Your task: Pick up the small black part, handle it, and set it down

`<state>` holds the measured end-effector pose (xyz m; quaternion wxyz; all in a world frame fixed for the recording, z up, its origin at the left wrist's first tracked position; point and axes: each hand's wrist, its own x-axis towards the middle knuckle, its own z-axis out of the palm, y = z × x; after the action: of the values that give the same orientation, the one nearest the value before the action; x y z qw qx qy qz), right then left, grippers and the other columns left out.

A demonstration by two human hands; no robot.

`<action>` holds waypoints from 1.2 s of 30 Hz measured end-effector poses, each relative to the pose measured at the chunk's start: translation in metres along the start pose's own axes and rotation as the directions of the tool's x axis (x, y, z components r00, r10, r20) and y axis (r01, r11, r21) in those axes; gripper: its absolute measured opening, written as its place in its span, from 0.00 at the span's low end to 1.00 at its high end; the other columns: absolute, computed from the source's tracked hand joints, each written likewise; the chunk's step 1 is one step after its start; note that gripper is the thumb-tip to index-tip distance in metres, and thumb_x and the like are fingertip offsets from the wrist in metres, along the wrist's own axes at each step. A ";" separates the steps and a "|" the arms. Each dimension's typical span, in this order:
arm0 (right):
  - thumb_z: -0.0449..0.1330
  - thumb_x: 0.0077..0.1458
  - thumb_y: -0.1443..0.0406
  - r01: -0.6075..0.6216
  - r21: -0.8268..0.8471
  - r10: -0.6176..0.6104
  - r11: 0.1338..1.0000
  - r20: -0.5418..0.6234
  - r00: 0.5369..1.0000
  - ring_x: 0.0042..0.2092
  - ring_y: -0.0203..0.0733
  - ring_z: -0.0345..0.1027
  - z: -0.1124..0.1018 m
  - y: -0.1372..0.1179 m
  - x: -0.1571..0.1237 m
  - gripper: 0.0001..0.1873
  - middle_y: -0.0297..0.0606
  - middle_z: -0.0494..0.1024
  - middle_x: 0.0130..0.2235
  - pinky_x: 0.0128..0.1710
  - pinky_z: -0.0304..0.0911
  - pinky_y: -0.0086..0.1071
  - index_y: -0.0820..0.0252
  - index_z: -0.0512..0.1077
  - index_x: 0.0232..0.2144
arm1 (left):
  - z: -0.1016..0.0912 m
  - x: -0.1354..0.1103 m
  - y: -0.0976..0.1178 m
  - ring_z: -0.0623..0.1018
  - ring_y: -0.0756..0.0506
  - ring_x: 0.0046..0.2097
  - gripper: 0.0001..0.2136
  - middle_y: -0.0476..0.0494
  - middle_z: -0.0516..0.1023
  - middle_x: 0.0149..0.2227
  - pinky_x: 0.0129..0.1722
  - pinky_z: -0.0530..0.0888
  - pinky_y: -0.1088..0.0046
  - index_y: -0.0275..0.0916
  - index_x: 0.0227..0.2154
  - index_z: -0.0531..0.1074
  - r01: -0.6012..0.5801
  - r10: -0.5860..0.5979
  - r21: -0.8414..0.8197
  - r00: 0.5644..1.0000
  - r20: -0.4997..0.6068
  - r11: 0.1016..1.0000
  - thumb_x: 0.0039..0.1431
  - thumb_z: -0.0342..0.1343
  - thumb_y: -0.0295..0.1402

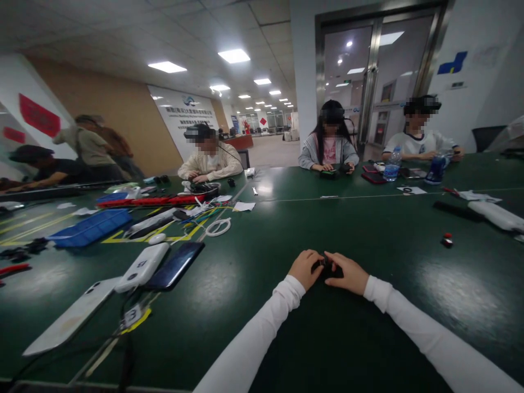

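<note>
Part [323, 263], small, dark, between left hand [305, 268], right hand [349, 273]

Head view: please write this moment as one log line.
left hand | right hand | both hold small dark part | on green table

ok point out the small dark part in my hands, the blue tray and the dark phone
small dark part [325, 263]: head view, top showing between fingers
blue tray [90, 227]: head view, bare floor
dark phone [175, 266]: head view, screen centre

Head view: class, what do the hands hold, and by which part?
The left hand and right hand pinch a small dark object between them, one at each side; its parts too small to tell.
</note>
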<state>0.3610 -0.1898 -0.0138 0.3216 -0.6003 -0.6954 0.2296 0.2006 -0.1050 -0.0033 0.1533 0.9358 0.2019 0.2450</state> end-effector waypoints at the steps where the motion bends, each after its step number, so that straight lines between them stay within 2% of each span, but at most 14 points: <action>1: 0.60 0.39 0.57 -0.001 -0.005 0.001 1.000 -0.001 1.000 0.34 0.40 0.62 0.000 0.000 0.000 0.39 0.37 0.65 0.35 0.36 0.60 0.36 0.58 0.51 0.53 | 0.000 0.001 0.001 0.66 0.47 0.42 0.10 0.43 0.67 0.38 0.42 0.64 0.66 0.39 0.36 0.66 0.003 -0.003 -0.007 1.000 0.000 1.000 0.48 0.49 0.27; 7: 0.62 0.37 0.59 0.003 -0.015 -0.004 1.000 -0.055 0.998 0.35 0.40 0.61 0.005 -0.001 0.001 0.40 0.39 0.64 0.37 0.37 0.60 0.37 0.58 0.51 0.52 | -0.001 0.001 0.003 0.67 0.47 0.41 0.09 0.43 0.68 0.37 0.43 0.65 0.67 0.38 0.34 0.67 0.020 -0.021 -0.065 1.000 -0.011 0.998 0.47 0.49 0.26; 12: 0.61 0.39 0.64 0.076 0.044 -0.070 0.996 -0.131 0.989 0.37 0.40 0.61 0.004 -0.006 0.000 0.38 0.38 0.62 0.38 0.37 0.62 0.37 0.57 0.51 0.52 | -0.002 0.000 0.003 0.69 0.48 0.39 0.10 0.44 0.69 0.35 0.40 0.67 0.69 0.37 0.32 0.67 0.037 -0.049 -0.208 0.997 -0.056 0.978 0.44 0.51 0.25; 16: 0.60 0.39 0.66 0.140 0.123 -0.122 0.982 -0.149 0.981 0.38 0.40 0.61 0.002 -0.011 -0.001 0.37 0.39 0.61 0.41 0.35 0.64 0.36 0.54 0.50 0.52 | -0.001 -0.003 0.002 0.70 0.49 0.39 0.10 0.44 0.70 0.35 0.39 0.69 0.70 0.37 0.33 0.68 0.097 -0.132 -0.364 0.988 -0.074 0.927 0.45 0.51 0.25; 22: 0.61 0.38 0.65 0.176 0.162 -0.143 0.971 -0.196 0.970 0.41 0.40 0.61 0.006 -0.011 -0.001 0.37 0.41 0.56 0.47 0.40 0.63 0.38 0.54 0.53 0.51 | 0.000 -0.004 0.001 0.70 0.49 0.40 0.09 0.43 0.70 0.37 0.40 0.70 0.70 0.37 0.34 0.68 0.133 -0.207 -0.523 0.975 -0.085 0.842 0.46 0.51 0.26; 28: 0.60 0.41 0.66 0.186 0.121 -0.160 0.975 -0.196 0.967 0.51 0.48 0.54 0.004 -0.011 -0.002 0.36 0.41 0.52 0.53 0.48 0.57 0.43 0.52 0.52 0.53 | -0.003 -0.003 0.005 0.70 0.48 0.41 0.09 0.42 0.70 0.38 0.41 0.69 0.68 0.37 0.34 0.69 0.125 -0.214 -0.557 0.972 -0.098 0.821 0.47 0.51 0.26; 36: 0.58 0.42 0.67 0.233 0.095 -0.214 0.968 -0.179 0.960 0.54 0.46 0.50 -0.001 -0.012 -0.003 0.35 0.40 0.53 0.54 0.50 0.55 0.41 0.52 0.50 0.53 | -0.008 -0.003 0.005 0.70 0.48 0.42 0.11 0.42 0.69 0.40 0.42 0.69 0.68 0.38 0.36 0.69 0.055 -0.124 -0.508 0.987 -0.103 0.860 0.48 0.50 0.27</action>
<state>0.3536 -0.1953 -0.0053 0.4369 -0.5156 -0.7147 0.1802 0.1959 -0.1093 0.0039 0.3894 0.8347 0.1841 0.3431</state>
